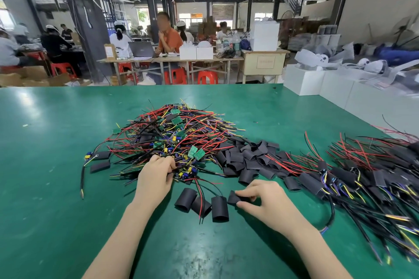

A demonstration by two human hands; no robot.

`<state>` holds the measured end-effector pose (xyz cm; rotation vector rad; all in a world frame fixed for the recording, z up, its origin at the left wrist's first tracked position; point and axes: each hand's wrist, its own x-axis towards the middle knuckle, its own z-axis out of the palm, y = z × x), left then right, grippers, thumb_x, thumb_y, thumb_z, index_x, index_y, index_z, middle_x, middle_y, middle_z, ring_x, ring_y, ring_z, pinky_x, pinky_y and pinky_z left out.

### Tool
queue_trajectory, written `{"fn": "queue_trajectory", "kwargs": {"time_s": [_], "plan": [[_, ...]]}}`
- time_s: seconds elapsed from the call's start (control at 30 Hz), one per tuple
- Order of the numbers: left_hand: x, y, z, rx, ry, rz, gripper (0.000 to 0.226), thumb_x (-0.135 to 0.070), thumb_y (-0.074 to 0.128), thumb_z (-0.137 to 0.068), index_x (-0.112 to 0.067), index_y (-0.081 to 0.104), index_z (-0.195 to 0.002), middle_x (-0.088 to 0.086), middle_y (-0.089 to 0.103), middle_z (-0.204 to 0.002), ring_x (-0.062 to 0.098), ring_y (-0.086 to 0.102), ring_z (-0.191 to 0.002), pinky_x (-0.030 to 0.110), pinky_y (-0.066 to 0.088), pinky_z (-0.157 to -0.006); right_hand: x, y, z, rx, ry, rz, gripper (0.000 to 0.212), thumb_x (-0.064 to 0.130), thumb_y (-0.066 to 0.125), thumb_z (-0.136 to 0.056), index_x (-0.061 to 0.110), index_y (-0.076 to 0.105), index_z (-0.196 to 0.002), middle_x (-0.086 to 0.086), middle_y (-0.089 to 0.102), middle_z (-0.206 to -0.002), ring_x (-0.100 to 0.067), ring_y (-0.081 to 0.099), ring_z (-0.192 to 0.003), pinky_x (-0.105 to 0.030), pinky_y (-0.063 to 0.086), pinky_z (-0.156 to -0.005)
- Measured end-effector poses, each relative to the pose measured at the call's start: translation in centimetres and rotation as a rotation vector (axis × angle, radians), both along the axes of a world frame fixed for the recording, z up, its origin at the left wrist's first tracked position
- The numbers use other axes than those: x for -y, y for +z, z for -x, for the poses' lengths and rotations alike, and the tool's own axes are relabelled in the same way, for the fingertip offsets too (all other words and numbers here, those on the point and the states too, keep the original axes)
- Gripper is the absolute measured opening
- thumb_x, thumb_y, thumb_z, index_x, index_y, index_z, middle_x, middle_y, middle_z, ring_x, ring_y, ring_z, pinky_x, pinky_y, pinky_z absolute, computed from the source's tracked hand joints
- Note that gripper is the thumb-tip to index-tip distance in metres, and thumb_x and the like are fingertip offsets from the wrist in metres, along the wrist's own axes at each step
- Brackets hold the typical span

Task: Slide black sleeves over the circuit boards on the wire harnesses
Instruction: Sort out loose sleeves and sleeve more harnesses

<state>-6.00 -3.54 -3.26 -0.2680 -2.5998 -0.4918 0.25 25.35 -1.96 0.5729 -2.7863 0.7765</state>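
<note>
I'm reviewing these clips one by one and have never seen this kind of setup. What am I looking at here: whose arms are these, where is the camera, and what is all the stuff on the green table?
There is no machine here. The one picture comes from a wide-angle camera worn on a person's head, looking forward and down, so the two bare arms are the wearer's own.

On the green table lies a tangled pile of wire harnesses with small green circuit boards. To its right is a heap of short black sleeves, and further right a pile of harnesses that appear already sleeved.

The left hand grips a harness at the near edge of the tangle. The right hand pinches one black sleeve between thumb and fingers. Three loose sleeves lie between the hands.

Other workers sit at tables behind.
</note>
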Motion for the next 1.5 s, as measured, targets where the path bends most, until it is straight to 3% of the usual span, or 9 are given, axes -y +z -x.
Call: {"fn": "queue_trajectory", "kwargs": {"time_s": [0.23,0.43,0.6,0.73,0.83,0.97,1.1,1.37,1.5], "plan": [[0.1,-0.4,-0.1,0.048,0.019,0.007,0.011,-0.016,0.065,-0.085,-0.014,0.059,-0.094,-0.002,0.055,-0.097,0.021,0.043,-0.099,0.031,0.038,-0.077,0.0,0.1,0.2,-0.019,-0.039,-0.046,0.032,0.042,0.069,-0.08,0.03,0.07,-0.11,0.009,0.062,-0.091,-0.01,0.057,-0.083,-0.029,0.048,-0.079],[0.1,-0.1,-0.3,0.015,-0.009,0.073,0.023,-0.036,0.065,-0.088,-0.02,0.062,-0.104,-0.002,0.058,-0.09,0.022,0.045,-0.094,0.035,0.04,-0.082,0.1,0.2,0.0,-0.028,-0.035,-0.045,0.028,0.039,0.069,-0.079,0.026,0.072,-0.104,0.008,0.061,-0.091,-0.01,0.056,-0.081,-0.03,0.048,-0.078],[-0.9,0.1,0.0,-0.075,0.0,-0.032,0.026,-0.022,0.066,-0.09,-0.012,0.063,-0.114,0.002,0.06,-0.107,0.025,0.048,-0.104,0.036,0.044,-0.088,0.2,0.3,0.0,-0.027,-0.036,-0.045,0.024,0.039,0.068,-0.08,0.024,0.071,-0.099,0.007,0.06,-0.089,-0.011,0.055,-0.081,-0.031,0.049,-0.077],[-2.2,0.0,0.4,-0.111,-0.093,-0.084,0.007,-0.011,0.07,-0.085,-0.01,0.064,-0.09,-0.002,0.06,-0.09,0.021,0.051,-0.091,0.037,0.051,-0.08,0.4,0.2,0.0,-0.032,-0.032,-0.054,0.024,0.039,0.067,-0.08,0.023,0.071,-0.097,0.007,0.059,-0.088,-0.011,0.054,-0.081,-0.029,0.048,-0.077],[-3.1,-0.3,0.7,-0.053,-0.096,-0.043,0.008,-0.017,0.065,-0.09,-0.012,0.065,-0.096,-0.002,0.063,-0.095,0.02,0.055,-0.096,0.034,0.05,-0.076,0.5,0.2,0.0,-0.029,-0.026,-0.05,0.023,0.04,0.066,-0.08,0.025,0.071,-0.097,0.007,0.058,-0.086,-0.01,0.054,-0.079,-0.029,0.047,-0.076],[-4.5,0.5,1.3,-0.15,-0.067,0.039,0.009,-0.019,0.071,-0.085,-0.013,0.065,-0.086,-0.002,0.063,-0.085,0.021,0.061,-0.086,0.03,0.049,-0.058,0.4,0.1,0.1,-0.033,-0.027,-0.041,0.023,0.041,0.066,-0.079,0.026,0.07,-0.096,0.009,0.058,-0.085,-0.007,0.053,-0.077,-0.028,0.047,-0.075],[-7.0,1.3,2.8,0.035,0.094,0.185,0.029,-0.038,0.057,-0.093,-0.019,0.052,-0.113,-0.003,0.054,-0.111,0.016,0.054,-0.106,0.027,0.047,-0.068,0.4,-0.1,0.2,-0.028,-0.054,-0.027,0.031,0.043,0.067,-0.076,0.018,0.07,-0.095,0.008,0.058,-0.085,-0.008,0.054,-0.076,-0.029,0.049,-0.074],[-9.1,2.1,4.0,0.118,0.305,0.312,0.039,-0.012,0.056,-0.093,-0.013,0.041,-0.128,0.008,0.048,-0.124,0.022,0.058,-0.103,0.03,0.04,-0.063,0.1,-0.1,0.1,0.009,-0.029,-0.012,0.031,0.035,0.065,-0.073,0.027,0.07,-0.103,0.011,0.053,-0.092,-0.009,0.053,-0.08,-0.03,0.051,-0.072],[-8.4,3.8,4.4,0.23,0.272,0.089,0.034,-0.022,0.062,-0.09,-0.009,0.05,-0.119,0.009,0.052,-0.121,0.025,0.053,-0.113,0.036,0.049,-0.079,0.1,0.1,0.0,-0.041,-0.071,0.014,0.028,0.038,0.061,-0.072,0.029,0.071,-0.097,0.012,0.055,-0.09,-0.009,0.055,-0.079,-0.03,0.051,-0.07]]}}
